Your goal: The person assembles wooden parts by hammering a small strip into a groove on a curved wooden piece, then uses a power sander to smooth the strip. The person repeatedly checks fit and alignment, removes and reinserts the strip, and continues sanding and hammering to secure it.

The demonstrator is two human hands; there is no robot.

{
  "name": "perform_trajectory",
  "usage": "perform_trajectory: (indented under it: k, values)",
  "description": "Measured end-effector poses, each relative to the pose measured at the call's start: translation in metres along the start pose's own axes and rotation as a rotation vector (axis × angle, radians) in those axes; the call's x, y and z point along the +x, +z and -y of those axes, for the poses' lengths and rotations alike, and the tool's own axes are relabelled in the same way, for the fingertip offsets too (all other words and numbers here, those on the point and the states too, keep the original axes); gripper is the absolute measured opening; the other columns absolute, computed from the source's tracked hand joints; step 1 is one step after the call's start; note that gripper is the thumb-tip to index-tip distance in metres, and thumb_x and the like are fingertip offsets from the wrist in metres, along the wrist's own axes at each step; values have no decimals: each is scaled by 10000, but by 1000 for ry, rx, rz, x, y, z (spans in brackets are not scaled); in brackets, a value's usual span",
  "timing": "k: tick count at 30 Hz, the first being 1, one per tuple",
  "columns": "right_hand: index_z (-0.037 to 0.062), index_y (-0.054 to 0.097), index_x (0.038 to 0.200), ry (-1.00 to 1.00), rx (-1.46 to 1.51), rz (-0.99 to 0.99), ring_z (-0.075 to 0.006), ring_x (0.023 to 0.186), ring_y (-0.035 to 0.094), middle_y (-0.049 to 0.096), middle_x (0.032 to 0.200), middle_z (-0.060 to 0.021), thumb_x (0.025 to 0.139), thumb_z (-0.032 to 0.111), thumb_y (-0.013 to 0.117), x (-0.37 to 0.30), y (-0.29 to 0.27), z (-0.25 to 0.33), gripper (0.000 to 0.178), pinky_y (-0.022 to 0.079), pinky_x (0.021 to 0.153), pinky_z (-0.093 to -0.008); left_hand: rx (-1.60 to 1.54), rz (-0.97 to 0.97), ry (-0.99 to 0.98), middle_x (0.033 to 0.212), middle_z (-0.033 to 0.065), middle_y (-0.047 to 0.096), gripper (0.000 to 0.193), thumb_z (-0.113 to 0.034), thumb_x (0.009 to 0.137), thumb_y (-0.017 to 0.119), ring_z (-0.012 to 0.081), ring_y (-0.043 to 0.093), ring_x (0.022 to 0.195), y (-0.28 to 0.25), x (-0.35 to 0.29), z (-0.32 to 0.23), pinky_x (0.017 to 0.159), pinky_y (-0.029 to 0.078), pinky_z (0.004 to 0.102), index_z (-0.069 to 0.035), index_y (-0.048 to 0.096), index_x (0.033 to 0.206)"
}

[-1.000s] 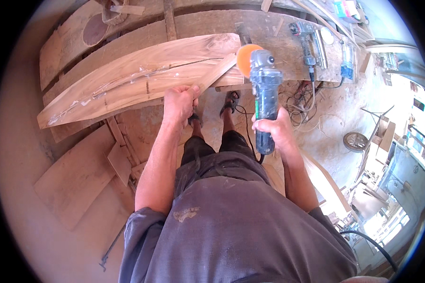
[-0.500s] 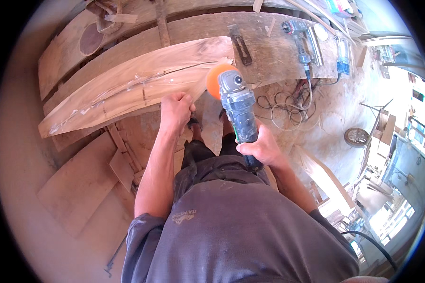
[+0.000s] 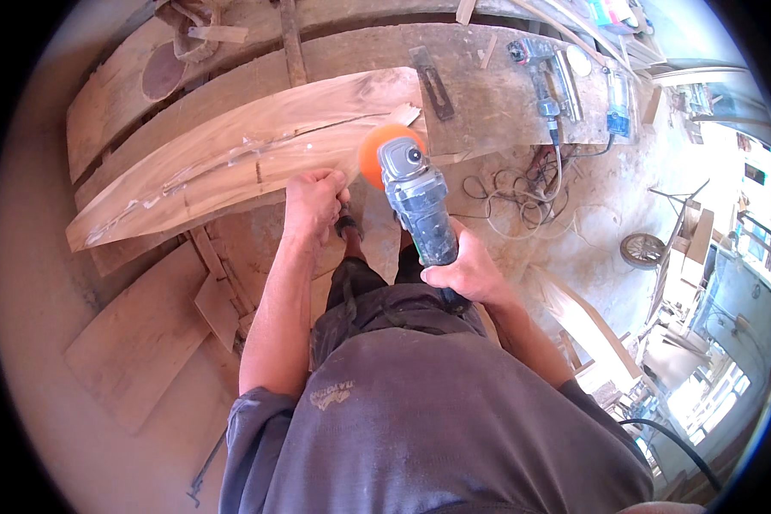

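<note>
My right hand (image 3: 471, 267) is wrapped round the body of an angle grinder (image 3: 424, 201) with a blue-grey housing. Its spinning-looking orange disc (image 3: 382, 154) is at the near right edge of a long, curved wooden slab (image 3: 265, 141); whether it touches the wood I cannot tell. The slab tapers to the left, with a dark crack and whitish patches along it. Closed at the slab's near edge is my left hand (image 3: 314, 204), left of the disc; what its fingers hold, if anything, is hidden.
Beneath the slab is a wooden workbench (image 3: 488, 94). A flat slotted metal piece (image 3: 434, 86), a power tool (image 3: 540, 73) and a blue-ended tool (image 3: 618, 107) lie on it. Tangled cords (image 3: 522, 193) hang and lie right of the grinder. Boards (image 3: 141, 334) lean at lower left.
The grinder and my right hand have moved slightly left, bringing the orange disc closer to my left hand. My left hand stays closed at the slab's near edge.
</note>
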State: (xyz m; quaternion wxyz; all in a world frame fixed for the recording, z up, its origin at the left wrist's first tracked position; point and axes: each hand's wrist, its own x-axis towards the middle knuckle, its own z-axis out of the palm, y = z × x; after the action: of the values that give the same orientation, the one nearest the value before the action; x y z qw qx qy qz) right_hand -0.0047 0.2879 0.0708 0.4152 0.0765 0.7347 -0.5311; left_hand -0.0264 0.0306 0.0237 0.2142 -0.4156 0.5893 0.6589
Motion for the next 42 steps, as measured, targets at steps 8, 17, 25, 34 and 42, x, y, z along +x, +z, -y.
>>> perform_trajectory:
  k: [8,17,25,34,42]
  values:
    - [11,591,1120,-66,140,-43,-142,775,634,656,879,-62,679,109,734,18,-28,13,474,514,719,-301,26,31,50,592,-3,505,261,-136,948,561,76,387,443,-2,-3,0,409,294,260,-44,586,705]
    - [12,617,1137,-18,49,34,-158,890,567,599,951,-28,653,137,760,3,-2,6,520,457,829,-296,-11,88,71,641,18,551,248,-104,955,517,75,410,457,-4,2,7,416,327,258,-20,600,736]
    - [-2,582,1055,-104,234,-150,-175,698,659,675,861,-91,650,94,757,24,-43,13,451,541,659,-315,-67,110,64,637,24,555,267,-126,999,521,103,461,482,-7,-1,10,449,393,263,11,623,794]
    - [-16,563,1091,-107,361,-227,-197,707,649,659,858,-115,682,107,676,1,-55,-4,442,547,661,-344,-365,154,-133,910,199,724,426,-348,1071,506,224,680,637,57,-8,25,522,538,320,67,597,1087]
    - [-15,593,1040,-60,367,-265,-163,700,645,658,837,-77,669,118,713,-14,-47,-9,411,520,665,-308,960,-710,1149,1156,151,703,191,-118,858,716,325,619,1111,-6,22,-13,967,525,439,-56,739,1038]
